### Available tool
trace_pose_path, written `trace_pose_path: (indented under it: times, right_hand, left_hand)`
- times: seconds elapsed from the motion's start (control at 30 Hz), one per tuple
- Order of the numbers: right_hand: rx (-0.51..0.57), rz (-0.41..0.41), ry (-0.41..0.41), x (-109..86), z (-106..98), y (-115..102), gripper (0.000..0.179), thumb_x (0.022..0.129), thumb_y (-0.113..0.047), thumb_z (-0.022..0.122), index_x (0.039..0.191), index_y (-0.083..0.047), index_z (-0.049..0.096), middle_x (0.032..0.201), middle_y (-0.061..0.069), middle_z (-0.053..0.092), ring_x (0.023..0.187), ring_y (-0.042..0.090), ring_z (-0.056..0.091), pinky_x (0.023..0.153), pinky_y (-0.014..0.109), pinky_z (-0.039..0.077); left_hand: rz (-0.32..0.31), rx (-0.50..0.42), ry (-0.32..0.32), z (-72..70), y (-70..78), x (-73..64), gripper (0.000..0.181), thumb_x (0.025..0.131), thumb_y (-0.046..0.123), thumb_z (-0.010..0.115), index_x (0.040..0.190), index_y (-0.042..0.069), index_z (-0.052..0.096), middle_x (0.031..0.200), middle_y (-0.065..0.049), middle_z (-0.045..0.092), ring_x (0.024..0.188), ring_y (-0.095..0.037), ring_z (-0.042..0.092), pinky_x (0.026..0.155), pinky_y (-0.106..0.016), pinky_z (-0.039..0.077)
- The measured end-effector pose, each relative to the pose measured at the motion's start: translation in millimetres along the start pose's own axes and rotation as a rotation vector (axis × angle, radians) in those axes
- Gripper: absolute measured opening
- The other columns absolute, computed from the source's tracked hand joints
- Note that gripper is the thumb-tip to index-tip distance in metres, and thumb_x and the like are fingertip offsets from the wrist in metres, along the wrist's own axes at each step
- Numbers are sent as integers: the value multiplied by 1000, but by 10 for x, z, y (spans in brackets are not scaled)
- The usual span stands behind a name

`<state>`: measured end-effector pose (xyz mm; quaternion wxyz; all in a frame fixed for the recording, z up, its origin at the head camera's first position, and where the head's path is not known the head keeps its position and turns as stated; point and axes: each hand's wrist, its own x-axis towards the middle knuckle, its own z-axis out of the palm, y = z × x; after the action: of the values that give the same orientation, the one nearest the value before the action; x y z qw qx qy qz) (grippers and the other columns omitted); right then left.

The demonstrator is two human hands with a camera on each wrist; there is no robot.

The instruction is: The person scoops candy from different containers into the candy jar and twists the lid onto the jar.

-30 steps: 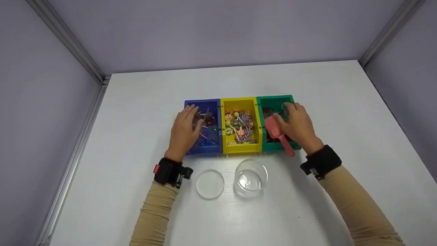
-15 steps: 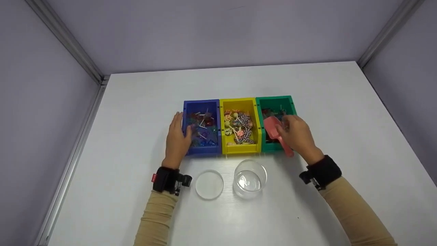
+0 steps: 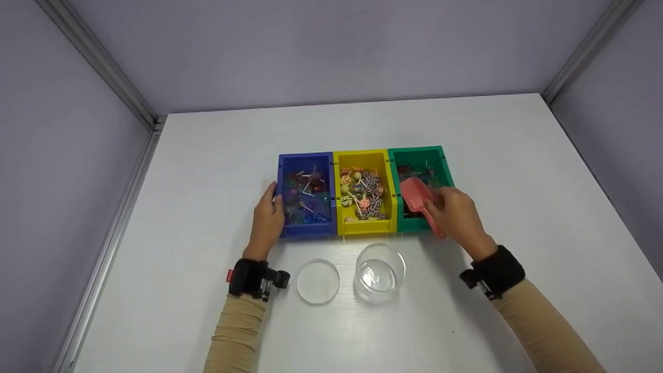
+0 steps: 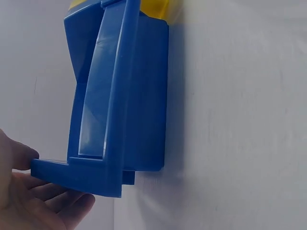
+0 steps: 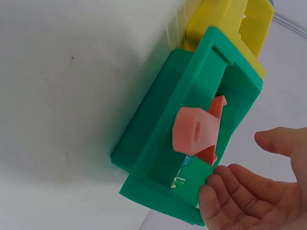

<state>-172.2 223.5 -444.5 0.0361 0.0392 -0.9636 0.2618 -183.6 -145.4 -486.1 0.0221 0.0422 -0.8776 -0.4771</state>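
Three joined bins stand in a row in the head view: blue (image 3: 305,229), yellow (image 3: 366,226) and green (image 3: 414,225). Each holds small lollipops or clear trinkets. My left hand (image 3: 267,223) grips the blue bin's left wall; the left wrist view shows its thumb (image 4: 23,155) on one side of the rim, fingers on the other. A pink scoop (image 3: 417,197) lies tilted in the green bin, handle over the front edge. My right hand (image 3: 461,217) is beside it at the right wall. In the right wrist view its thumb (image 5: 273,140) stands apart from the scoop, fingers loosely bent against or near the wall.
A clear round jar (image 3: 379,272) stands in front of the yellow bin. Left of it lies a clear round lid (image 3: 318,281). The white table (image 3: 207,171) meets grey-violet partitions (image 3: 331,52) at the back and sides.
My left hand has moved from above the blue bin down to its outer left wall. The right hand has lowered and come slightly nearer me along the green bin. The scoop stays in place.
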Motion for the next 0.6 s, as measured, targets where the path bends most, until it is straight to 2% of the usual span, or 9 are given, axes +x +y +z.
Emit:
trace_pose_path:
  times: [0.17,0.3,0.43,0.6]
  right_hand:
    - [-27,-2,4,-88,0,18,25,90,-18,67,86,6,61,72,16,55,66,23,49,56,25,36]
    - [-40,30,-30,-141,25,12,25,89,-19,67,86,5,61,72,14,55,66,22,49,56,25,35]
    - [-38,36,-31,-164,71,22,24,89,-18,67,85,5,62,71,16,57,65,23,49,56,25,35]
    - [-20,59,-14,-177,109,53,19,85,-13,67,84,6,64,75,19,62,64,23,52,57,24,38]
  left_hand:
    - [-21,-55,-19,19,-27,-1,48,106,19,33,148,-4,31,153,-24,37,144,-36,34,121,-47,29]
    - [-84,-139,-61,15,-57,14,48,107,23,31,147,-3,34,150,-23,41,144,-35,36,121,-47,30]
    - [-131,-208,-81,2,-85,20,48,107,25,31,145,-3,38,148,-23,44,143,-34,37,121,-47,30]
    - [-112,-214,-66,5,-108,23,47,106,25,33,141,-6,42,145,-25,47,140,-37,41,120,-47,32]
